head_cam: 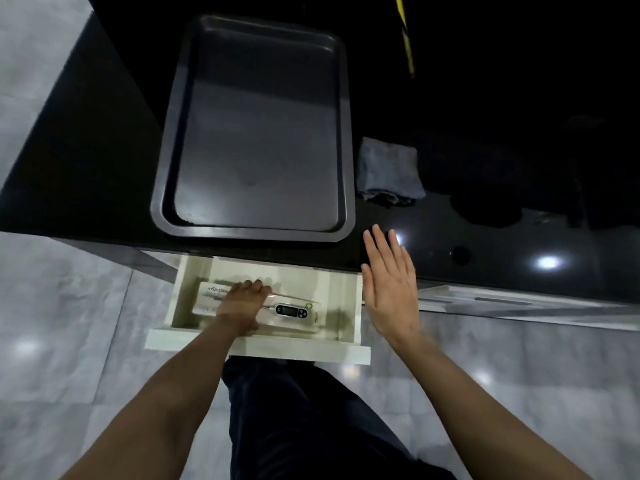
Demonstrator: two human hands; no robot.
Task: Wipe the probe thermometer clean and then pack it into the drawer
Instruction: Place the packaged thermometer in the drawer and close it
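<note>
— Hands first: where are yours?

— Your left hand [242, 306] is down inside the open white drawer [256, 349], palm down, fingers curled over the clear package lying there. Whether those fingers actually grip anything, I cannot tell. Your right hand [391, 289] is flat and spread, fingers apart, holding nothing, above the drawer's right edge and the front lip of the black tabletop [450, 237].

— And the probe thermometer?

— Probe thermometer [292, 310] lies in the drawer, on its side, display up, just right of your left hand. Its thin metal probe runs left under your fingers. It sits with a white card [211, 292] printed with text, partly covered by your hand.

— What else is on the tabletop?

— A dark baking tray [256, 233] sits directly behind the drawer, its near rim close to the tabletop's edge. A folded grey cloth [388, 171] lies just beside the tray's right side, apart from both your hands.
</note>
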